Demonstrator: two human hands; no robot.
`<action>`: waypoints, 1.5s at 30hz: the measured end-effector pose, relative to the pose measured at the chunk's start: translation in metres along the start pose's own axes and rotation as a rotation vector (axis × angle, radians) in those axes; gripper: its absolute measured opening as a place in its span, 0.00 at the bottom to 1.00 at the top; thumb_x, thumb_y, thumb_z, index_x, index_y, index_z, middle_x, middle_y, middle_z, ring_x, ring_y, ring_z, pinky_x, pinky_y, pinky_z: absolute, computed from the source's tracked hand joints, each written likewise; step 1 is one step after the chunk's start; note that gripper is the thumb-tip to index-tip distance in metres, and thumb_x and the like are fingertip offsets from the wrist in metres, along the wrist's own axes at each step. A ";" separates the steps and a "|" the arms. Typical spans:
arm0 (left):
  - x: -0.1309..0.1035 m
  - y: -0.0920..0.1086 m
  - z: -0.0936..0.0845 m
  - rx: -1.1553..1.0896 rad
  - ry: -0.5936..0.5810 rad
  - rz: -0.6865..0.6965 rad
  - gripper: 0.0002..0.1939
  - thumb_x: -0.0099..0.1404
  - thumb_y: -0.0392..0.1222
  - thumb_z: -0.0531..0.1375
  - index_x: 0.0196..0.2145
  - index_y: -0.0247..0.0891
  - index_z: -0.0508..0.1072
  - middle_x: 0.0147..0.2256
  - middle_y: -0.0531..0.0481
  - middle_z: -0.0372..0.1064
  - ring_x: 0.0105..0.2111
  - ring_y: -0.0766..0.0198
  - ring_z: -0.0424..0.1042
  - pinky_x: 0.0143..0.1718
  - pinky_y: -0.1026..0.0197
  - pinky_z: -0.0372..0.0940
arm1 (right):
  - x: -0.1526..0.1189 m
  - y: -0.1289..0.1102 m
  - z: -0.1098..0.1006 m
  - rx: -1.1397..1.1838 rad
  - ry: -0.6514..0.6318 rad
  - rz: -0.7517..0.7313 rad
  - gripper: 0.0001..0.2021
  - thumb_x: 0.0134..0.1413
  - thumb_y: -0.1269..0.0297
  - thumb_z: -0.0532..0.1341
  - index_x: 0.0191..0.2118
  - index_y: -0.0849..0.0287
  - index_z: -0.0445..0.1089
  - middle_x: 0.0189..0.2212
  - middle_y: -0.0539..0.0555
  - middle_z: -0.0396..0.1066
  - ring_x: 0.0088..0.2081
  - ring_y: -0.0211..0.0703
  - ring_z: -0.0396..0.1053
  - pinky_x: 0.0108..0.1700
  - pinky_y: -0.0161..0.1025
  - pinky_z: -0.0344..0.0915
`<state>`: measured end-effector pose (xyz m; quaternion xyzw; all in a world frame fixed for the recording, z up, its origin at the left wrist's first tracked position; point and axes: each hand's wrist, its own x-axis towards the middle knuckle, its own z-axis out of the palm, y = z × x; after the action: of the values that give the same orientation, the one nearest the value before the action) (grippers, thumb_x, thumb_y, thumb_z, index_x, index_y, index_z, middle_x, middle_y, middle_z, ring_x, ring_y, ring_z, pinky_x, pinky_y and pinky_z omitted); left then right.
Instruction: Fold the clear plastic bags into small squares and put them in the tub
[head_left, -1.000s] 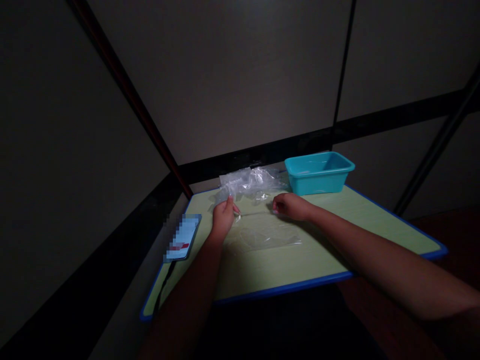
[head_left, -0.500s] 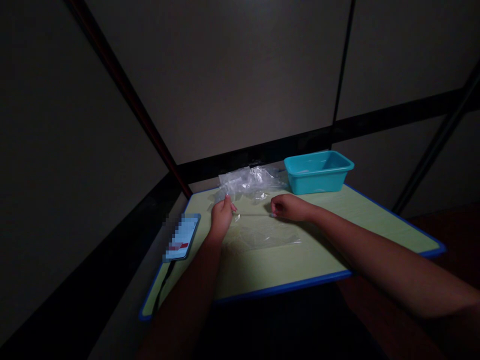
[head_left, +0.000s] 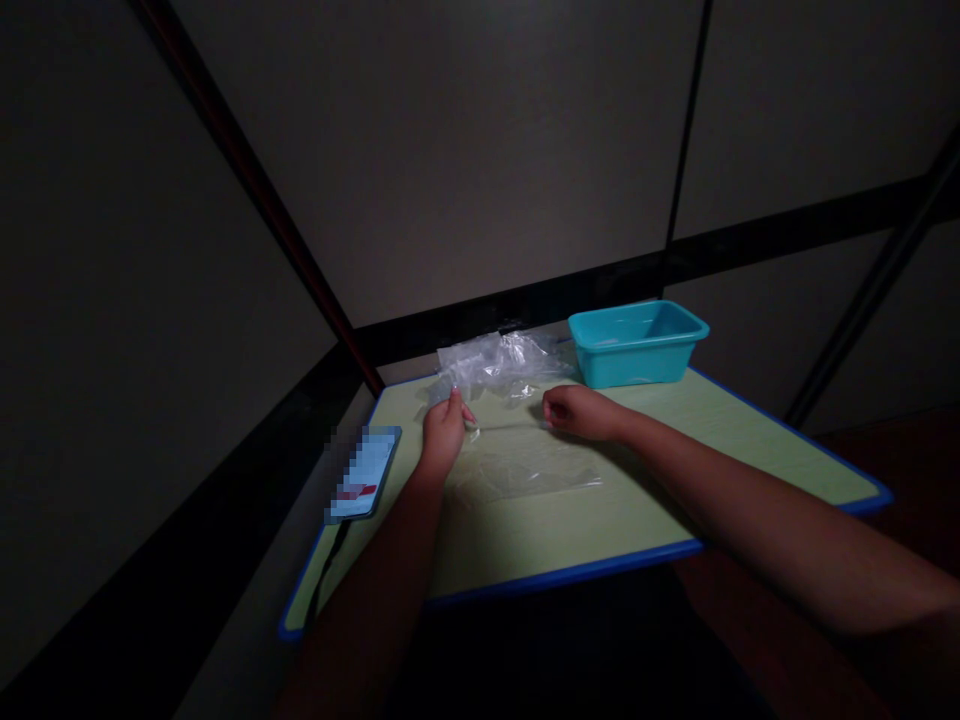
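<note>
A clear plastic bag lies flat on the light green table, its far edge stretched as a thin line between my hands. My left hand pinches that edge at its left end, thumb pointing up. At the right end my right hand is closed on the same edge, with its fingers curled and partly hidden. Just beyond my hands is a heap of crumpled clear plastic bags, its near part close to my left fingertips.
A turquoise plastic basket stands at the back right of the table, which has a blue rim. On the left edge lies a phone with a lit screen and a dark strap. Walls rise behind and left.
Hardly anything differs. Both hands keep their hold on the bag's far edge, which has shifted very slightly.
</note>
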<state>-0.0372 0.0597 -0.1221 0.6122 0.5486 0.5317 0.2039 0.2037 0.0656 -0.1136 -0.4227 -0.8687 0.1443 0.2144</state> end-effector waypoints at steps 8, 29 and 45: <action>0.000 0.000 0.000 0.038 0.007 -0.022 0.30 0.63 0.61 0.45 0.13 0.40 0.65 0.15 0.50 0.64 0.21 0.63 0.65 0.29 0.62 0.59 | 0.000 0.004 0.002 -0.026 0.019 -0.027 0.02 0.45 0.71 0.59 0.29 0.61 0.66 0.25 0.52 0.68 0.27 0.36 0.61 0.28 0.32 0.50; -0.001 -0.002 -0.001 0.209 -0.082 -0.011 0.30 0.65 0.57 0.42 0.12 0.41 0.62 0.14 0.51 0.62 0.20 0.62 0.65 0.28 0.62 0.57 | -0.002 0.002 0.002 0.008 -0.019 -0.144 0.08 0.43 0.76 0.56 0.31 0.61 0.68 0.29 0.53 0.70 0.31 0.38 0.63 0.33 0.32 0.55; -0.007 0.006 -0.004 0.405 -0.177 -0.005 0.26 0.67 0.53 0.40 0.19 0.40 0.64 0.18 0.52 0.65 0.24 0.62 0.68 0.31 0.62 0.59 | 0.000 0.006 0.006 -0.022 -0.041 -0.147 0.10 0.41 0.79 0.56 0.30 0.62 0.70 0.29 0.54 0.70 0.32 0.39 0.64 0.34 0.32 0.55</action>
<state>-0.0367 0.0502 -0.1185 0.6836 0.6255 0.3545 0.1256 0.2050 0.0690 -0.1219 -0.3569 -0.9031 0.1273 0.2022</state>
